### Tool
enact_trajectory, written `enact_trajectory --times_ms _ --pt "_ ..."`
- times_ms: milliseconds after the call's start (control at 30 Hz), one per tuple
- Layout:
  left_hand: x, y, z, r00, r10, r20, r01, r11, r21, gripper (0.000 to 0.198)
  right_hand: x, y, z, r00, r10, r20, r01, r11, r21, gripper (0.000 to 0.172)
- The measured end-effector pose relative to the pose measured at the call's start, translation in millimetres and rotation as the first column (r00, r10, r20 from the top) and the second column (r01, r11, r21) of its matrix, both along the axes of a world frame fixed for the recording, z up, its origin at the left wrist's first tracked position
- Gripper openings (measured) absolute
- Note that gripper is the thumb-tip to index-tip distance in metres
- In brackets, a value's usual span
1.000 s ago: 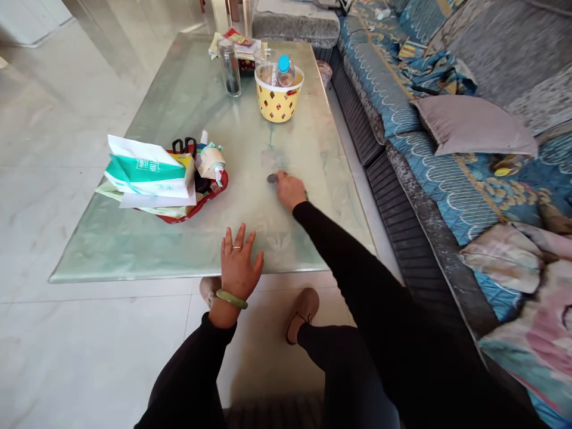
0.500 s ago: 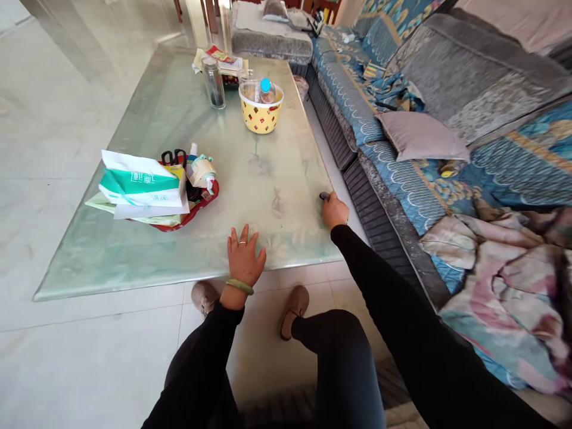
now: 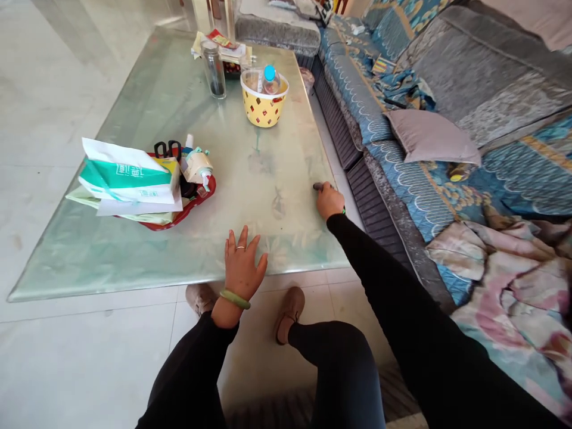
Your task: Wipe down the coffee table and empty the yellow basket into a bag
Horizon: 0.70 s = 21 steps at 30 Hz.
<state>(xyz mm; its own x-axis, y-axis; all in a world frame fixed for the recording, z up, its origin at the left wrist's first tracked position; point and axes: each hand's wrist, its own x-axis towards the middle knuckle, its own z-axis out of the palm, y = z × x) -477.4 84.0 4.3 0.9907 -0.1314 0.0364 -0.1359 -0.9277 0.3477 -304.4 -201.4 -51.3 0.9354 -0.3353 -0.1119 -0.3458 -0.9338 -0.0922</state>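
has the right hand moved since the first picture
Yes, the right hand has moved rightward over the table, closer to the table's right edge.

Yellow basket [image 3: 263, 113] w/ blue-capped bottle [image 3: 271, 81]: beyond right fingers [image 3: 325, 195], leftward | glass tumbler [image 3: 215, 74]: same side, farther out | red tray [image 3: 206, 196] w/ white-green tissue pack [image 3: 127, 173], scissors handles [image 3: 168, 149]: well left of fingers | mauve cushion [image 3: 431, 137] on sofa [image 3: 351, 83]: right, beyond | rumpled cloth [image 3: 503, 280]: right, nearer camera

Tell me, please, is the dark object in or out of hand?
In: the right hand is closed on the dark object, only its end showing.
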Motion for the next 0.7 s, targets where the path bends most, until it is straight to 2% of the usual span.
enact_trajectory --times_ms 100,200,300,367,433,500,700 --pt "4 8 -5.1 0.999 0.015 0.030 -0.016 0.999 0.036 0.049 62 -16 -9.5 0.998 -0.017 0.057 0.016 1.000 0.006 0.040" --pt "10 19 -9.1 0.999 0.046 0.027 -0.048 0.995 0.083 0.049 103 -34 -19.2 0.996 0.001 0.088 -0.004 0.999 0.033 0.043" --pt "14 27 -9.9 0.996 0.084 0.007 -0.084 0.990 0.113 0.050 121 -48 -24.1 0.995 0.022 0.099 -0.027 0.999 0.047 0.044" --pt "16 27 -8.6 0.994 0.106 -0.005 -0.105 0.987 0.119 0.050 115 -51 -23.5 0.995 0.042 0.095 -0.047 0.998 0.046 0.044" --pt "17 24 -6.6 0.993 0.118 -0.026 -0.114 0.986 0.120 0.051 91 -51 -20.6 0.995 0.057 0.088 -0.060 0.997 0.038 0.042" --pt "18 21 -4.3 0.991 0.120 -0.055 -0.113 0.987 0.117 0.053 51 -48 -16.5 0.995 0.060 0.081 -0.062 0.998 0.026 0.040" --pt "14 23 1.8 0.992 0.109 -0.060 -0.105 0.993 0.059 0.053 -112 -22 -4.0 0.996 0.089 0.000 -0.089 0.996 0.023 0.036"
